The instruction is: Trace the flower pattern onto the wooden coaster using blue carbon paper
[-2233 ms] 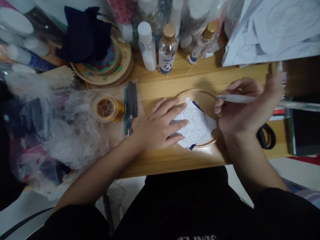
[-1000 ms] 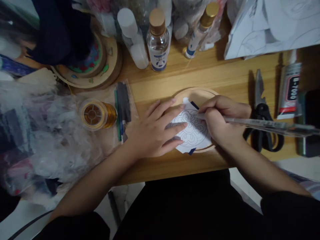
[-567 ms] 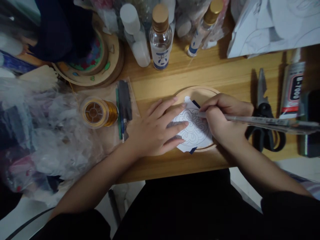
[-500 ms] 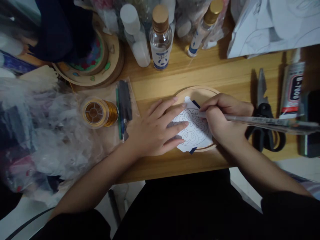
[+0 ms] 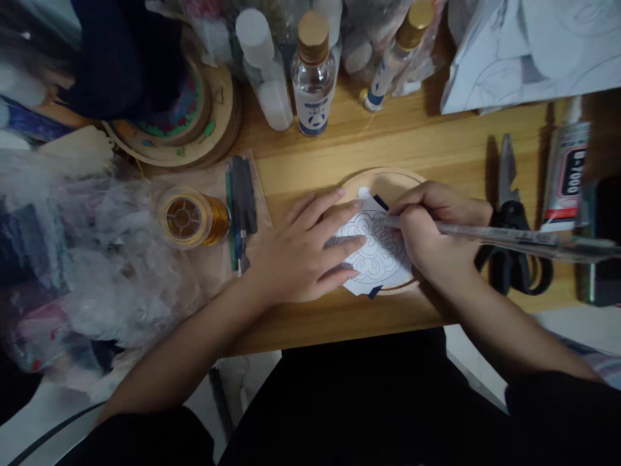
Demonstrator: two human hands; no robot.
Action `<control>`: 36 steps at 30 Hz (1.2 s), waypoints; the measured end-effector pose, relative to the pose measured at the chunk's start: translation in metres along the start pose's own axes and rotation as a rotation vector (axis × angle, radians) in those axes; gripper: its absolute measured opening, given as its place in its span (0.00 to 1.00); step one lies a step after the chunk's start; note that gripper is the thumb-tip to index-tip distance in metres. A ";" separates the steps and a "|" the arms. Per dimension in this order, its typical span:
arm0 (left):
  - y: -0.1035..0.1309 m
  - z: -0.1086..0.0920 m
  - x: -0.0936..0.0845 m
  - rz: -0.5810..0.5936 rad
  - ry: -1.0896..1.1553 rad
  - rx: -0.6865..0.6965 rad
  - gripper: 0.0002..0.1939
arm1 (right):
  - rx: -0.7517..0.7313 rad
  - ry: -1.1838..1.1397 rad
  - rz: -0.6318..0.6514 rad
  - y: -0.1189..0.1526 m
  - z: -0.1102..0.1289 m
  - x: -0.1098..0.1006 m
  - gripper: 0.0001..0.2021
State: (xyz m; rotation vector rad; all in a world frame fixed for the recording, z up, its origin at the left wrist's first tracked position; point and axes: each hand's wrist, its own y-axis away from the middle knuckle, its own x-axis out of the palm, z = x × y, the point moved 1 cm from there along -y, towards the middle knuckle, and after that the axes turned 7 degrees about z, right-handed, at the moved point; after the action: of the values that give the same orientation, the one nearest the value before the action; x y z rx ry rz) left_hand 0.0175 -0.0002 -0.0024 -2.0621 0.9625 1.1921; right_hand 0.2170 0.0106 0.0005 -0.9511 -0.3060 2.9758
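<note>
A white paper with a printed flower pattern lies on a round wooden hoop, dark blue pieces showing at its edges. My left hand rests flat with fingers spread, its fingertips on the paper's left part. Closed round a long clear pen, my right hand leans on the right side of the hoop. The pen's tip end is at the upper part of the pattern; the exact tip is too small to make out.
Black scissors and a glue tube lie to the right. A gold thread spool, dark pens and crumpled plastic bags are on the left. Bottles stand at the back, near stacked hoops.
</note>
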 end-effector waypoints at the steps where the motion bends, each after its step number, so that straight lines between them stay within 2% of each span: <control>1: 0.000 0.000 0.000 -0.003 0.000 0.003 0.19 | -0.004 -0.002 0.004 0.000 0.000 0.000 0.10; 10: 0.000 -0.001 0.000 -0.004 -0.008 -0.005 0.19 | 0.093 -0.222 -0.111 0.001 -0.002 -0.003 0.12; 12: 0.000 -0.001 0.001 0.000 -0.012 -0.008 0.19 | 0.080 -0.195 -0.092 0.002 0.005 -0.002 0.11; 18: 0.000 -0.003 0.000 0.000 -0.005 -0.032 0.18 | 0.061 -0.103 0.091 0.002 0.016 0.012 0.09; 30: 0.002 -0.003 0.003 0.009 0.011 -0.054 0.17 | -0.004 -0.008 0.020 0.004 0.013 0.017 0.10; 36: 0.001 -0.003 0.001 0.009 0.006 -0.054 0.16 | 0.027 0.010 0.052 0.004 0.015 0.016 0.11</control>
State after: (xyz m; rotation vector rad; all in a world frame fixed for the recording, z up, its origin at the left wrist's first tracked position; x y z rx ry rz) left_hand 0.0183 -0.0038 -0.0021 -2.1069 0.9535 1.2298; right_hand 0.1955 0.0046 0.0026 -0.9856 -0.2445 3.0123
